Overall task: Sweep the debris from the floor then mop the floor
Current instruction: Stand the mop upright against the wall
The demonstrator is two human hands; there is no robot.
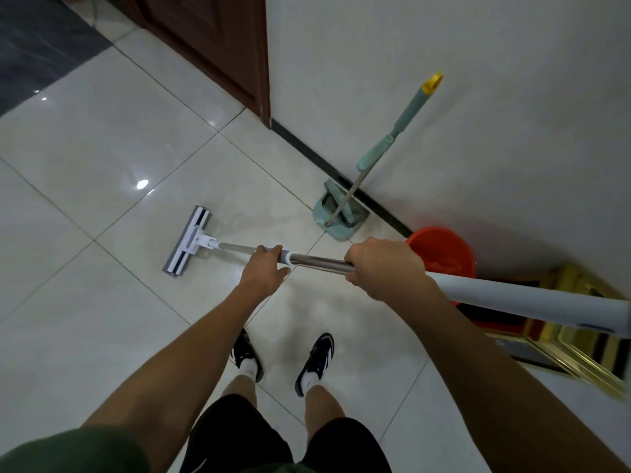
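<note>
A flat white mop head (187, 242) lies on the glossy tiled floor (85, 148) ahead of me to the left. Its metal pole (317, 261) runs back to the right into a thick white grip (532, 298). My left hand (264, 269) grips the pole just behind the head joint. Further back on the metal part, my right hand (382, 268) holds the same pole. A green broom and dustpan set (339, 209) stands against the white wall, its handle (406, 114) leaning up the wall.
An orange bucket (444, 249) sits by the wall behind my right hand. A gold-framed object (580, 353) lies at the right. A dark wooden door (218, 46) stands at the top. My two feet in black shoes (314, 363) are on the tiles below.
</note>
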